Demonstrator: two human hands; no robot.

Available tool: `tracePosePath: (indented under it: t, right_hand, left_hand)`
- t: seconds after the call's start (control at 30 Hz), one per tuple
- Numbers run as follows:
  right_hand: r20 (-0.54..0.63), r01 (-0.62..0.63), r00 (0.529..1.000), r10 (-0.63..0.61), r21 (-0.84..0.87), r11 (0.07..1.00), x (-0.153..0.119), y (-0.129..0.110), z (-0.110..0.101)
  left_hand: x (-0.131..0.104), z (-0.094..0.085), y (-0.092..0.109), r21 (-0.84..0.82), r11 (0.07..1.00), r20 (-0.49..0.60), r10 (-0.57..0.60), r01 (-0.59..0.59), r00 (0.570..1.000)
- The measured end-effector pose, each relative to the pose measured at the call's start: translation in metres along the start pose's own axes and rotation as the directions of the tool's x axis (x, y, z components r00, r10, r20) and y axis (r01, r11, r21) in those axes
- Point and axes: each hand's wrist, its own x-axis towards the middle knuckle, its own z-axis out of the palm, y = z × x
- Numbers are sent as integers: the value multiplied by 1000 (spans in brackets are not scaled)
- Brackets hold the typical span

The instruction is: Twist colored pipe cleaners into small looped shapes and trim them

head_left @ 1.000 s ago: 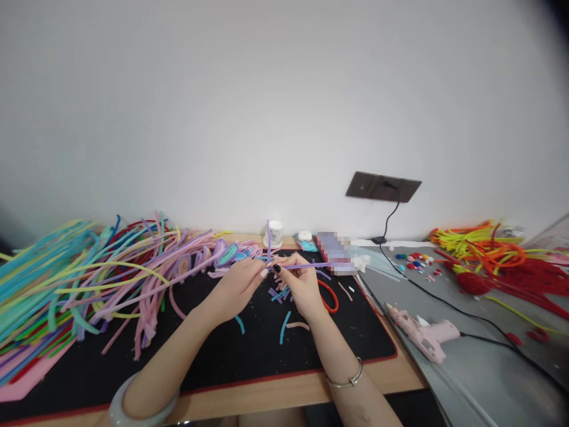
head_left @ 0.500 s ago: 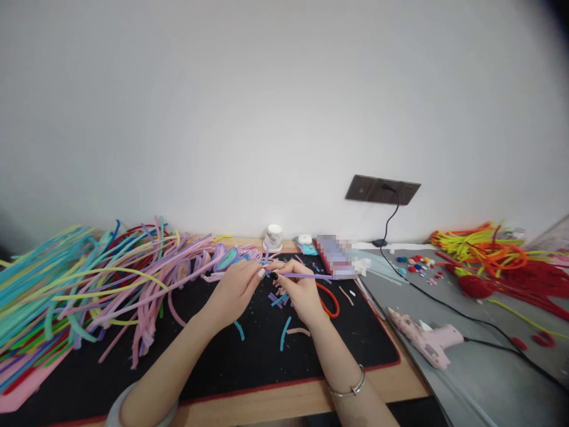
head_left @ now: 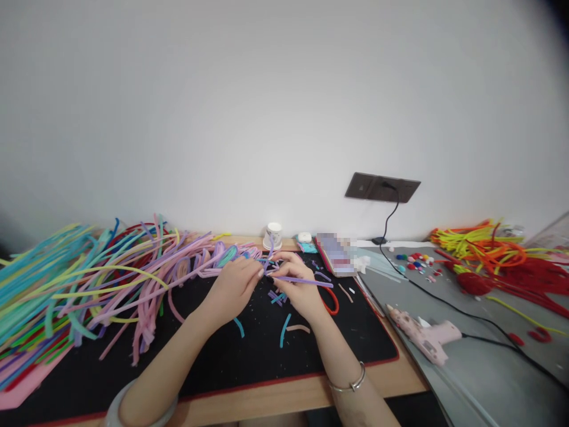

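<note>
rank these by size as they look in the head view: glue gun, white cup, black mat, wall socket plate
1. black mat
2. glue gun and wall socket plate, too alike to rank
3. white cup

Soft even light, blurred edges

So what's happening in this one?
A person pinches a purple fuzzy stem between the fingers of the left hand and right hand, above a black mat. Short cut pieces lie beneath the hands. A big heap of colored stems spreads out on the left, and a pink glue gun lies on the gray surface to the right.
</note>
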Motion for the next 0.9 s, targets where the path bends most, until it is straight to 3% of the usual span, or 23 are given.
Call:
tracePosePath:
  t: [0.23, 0.4, 0.57, 0.73, 0.9]
  right_hand:
    - [54, -189, 981, 187, 39, 981, -1, 11, -1]
    - [98, -188, 976, 193, -58, 981, 1, 15, -2]
    - [105, -109, 986, 128, -175, 979, 3, 16, -5]
    - [152, -107, 979, 134, -173, 979, 3, 20, -6]
    - [151, -166, 971, 184, -126, 978, 3, 19, -4]
  left_hand:
    - [-3, -1, -2, 47, 992, 108, 108, -114, 988]
    - [-2, -1, -2, -55, 993, 137, 115, -108, 984]
    - [-4, -1, 0, -85, 992, 149, 107, -95, 983]
    - [-5, 1, 0, -79, 993, 167, 104, -92, 980]
    - [-3, 4, 0, -39, 993, 113, 116, -112, 987]
